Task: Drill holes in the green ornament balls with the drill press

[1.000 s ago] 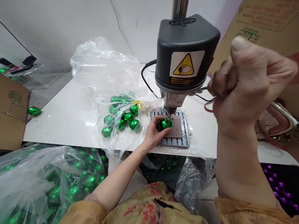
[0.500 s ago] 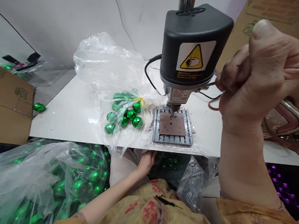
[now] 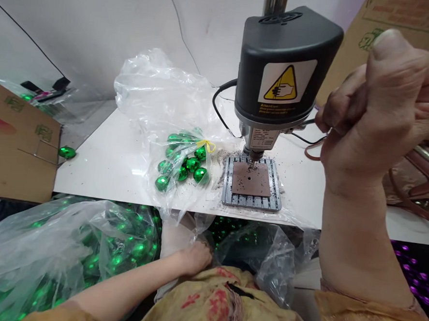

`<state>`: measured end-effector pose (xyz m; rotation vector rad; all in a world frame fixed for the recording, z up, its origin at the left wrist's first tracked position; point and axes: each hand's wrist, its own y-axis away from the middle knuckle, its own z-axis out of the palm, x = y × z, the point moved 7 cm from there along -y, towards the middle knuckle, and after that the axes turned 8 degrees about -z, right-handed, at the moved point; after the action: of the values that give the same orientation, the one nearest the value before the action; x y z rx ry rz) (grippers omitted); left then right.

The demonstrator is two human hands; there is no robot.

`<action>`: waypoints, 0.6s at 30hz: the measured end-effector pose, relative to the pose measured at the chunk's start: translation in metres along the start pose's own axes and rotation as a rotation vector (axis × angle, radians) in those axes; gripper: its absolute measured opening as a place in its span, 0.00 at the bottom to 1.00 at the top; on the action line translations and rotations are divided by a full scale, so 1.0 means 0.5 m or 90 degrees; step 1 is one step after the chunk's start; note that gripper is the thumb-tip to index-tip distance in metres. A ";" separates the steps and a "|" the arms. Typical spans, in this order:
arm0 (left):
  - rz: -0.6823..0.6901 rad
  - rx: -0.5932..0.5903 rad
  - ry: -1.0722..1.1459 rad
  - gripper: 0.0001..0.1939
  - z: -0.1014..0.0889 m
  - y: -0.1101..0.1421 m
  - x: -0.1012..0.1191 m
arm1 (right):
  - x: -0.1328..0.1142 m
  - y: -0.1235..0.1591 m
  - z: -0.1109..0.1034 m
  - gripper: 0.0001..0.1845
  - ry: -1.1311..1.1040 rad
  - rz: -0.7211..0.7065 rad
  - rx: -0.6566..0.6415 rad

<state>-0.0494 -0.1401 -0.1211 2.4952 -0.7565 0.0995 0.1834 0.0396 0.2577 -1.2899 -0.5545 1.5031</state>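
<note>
My right hand (image 3: 388,108) is closed round the thin feed lever (image 3: 309,121) on the side of a small black drill press (image 3: 287,68). Below its chuck, a brown square pad (image 3: 251,184) with a small dark hole lies on the slotted metal base (image 3: 227,195), strewn with dark shavings. No ball sits on the pad. My left hand (image 3: 197,258) is below the table edge, by my lap, its fingers curled. What they hold, if anything, is hidden. Shiny green faceted balls (image 3: 192,165) lie in a clear plastic bag (image 3: 149,86) left of the press.
A large clear bag of green balls (image 3: 114,246) stands below the table at left. One green ball (image 3: 67,152) rests beside a cardboard box (image 3: 15,143). Another carton (image 3: 352,48) stands behind my right hand. Purple beads (image 3: 416,274) show at lower right. A black cord (image 3: 218,100) runs behind the press.
My left hand has drawn back from under the table edge towards my lap, and its fingers now look curled. My right hand stays on the lever. The view has shifted slightly left.
</note>
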 end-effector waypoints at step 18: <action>-0.054 -0.231 0.072 0.23 -0.302 0.172 -0.084 | 0.030 0.002 -0.014 0.26 -0.035 0.031 0.030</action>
<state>-0.1188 -0.1034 0.0395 2.1524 -0.5648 0.0664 0.1911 0.0508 0.2483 -1.2358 -0.5241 1.5868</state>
